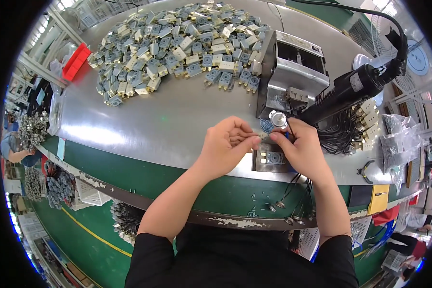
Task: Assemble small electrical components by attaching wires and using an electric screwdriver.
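Observation:
My right hand (301, 144) pinches a round silver metal part (278, 120) with small side lugs, held up in front of the metal machine. What looks like a dark lead runs from it toward the palm. My left hand (229, 144) is closed beside it, thumb against curled fingers; whatever the tips hold, if anything, is too small to make out. Below and between the hands, a grey rectangular switch-like block (274, 158) with brass terminals lies in a metal fixture (261, 165). Small bluish bits (266, 126) show behind the fingertips.
A boxy metal machine (297, 72) and black electric screwdriver (355, 86) stand beyond my right hand. A pile of grey and cream blocks (182, 45) covers the back. Black-cabled blocks (350, 129) lie right; loose screws (258, 204), cabled round parts (293, 219) near the front edge; red bin (77, 61) far left.

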A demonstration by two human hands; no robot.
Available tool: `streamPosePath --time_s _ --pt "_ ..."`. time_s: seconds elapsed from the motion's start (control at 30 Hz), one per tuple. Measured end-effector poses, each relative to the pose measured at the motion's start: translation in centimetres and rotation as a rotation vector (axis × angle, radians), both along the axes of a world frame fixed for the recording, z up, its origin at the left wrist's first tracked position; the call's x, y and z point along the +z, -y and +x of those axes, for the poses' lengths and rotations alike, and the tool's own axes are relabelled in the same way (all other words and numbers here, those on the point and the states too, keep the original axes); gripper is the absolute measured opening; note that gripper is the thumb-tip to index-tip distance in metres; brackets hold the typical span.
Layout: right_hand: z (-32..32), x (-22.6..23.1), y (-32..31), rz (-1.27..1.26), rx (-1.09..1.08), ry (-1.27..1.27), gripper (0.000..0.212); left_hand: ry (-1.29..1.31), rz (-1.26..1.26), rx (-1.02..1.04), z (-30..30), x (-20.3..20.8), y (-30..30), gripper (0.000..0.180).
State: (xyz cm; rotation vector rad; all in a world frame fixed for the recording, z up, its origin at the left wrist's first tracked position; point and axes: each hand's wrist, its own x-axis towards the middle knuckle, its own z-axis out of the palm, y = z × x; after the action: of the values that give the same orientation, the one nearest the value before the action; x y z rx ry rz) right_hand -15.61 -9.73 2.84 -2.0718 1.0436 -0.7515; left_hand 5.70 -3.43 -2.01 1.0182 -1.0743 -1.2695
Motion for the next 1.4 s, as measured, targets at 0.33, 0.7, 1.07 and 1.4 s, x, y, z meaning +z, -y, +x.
streamPosePath --time_s 0.33,0.7,1.07,1.4 --pt "-0.5 1.2 -0.4 0.110 0.085 0.024 0.023 -0.235 0.165 -0.122 -1.5 0.1 0.0 0.019" --pt "-0.2 0.4 -0.4 -0.086 0.004 0.049 0.019 0.108 -0.212 0.174 -2.0 -0.9 -0.6 0.015" --pt "-1.1 0.5 0.1 -0.135 0.095 -0.232 0.020 -0.142 0.026 0.104 0.5 -1.0 0.4 0.026" --pt "-6.8 0.2 -0.1 0.257 0.114 0.605 0.037 -0.079 0.057 -0.159 -0.8 -1.7 -0.5 0.026"
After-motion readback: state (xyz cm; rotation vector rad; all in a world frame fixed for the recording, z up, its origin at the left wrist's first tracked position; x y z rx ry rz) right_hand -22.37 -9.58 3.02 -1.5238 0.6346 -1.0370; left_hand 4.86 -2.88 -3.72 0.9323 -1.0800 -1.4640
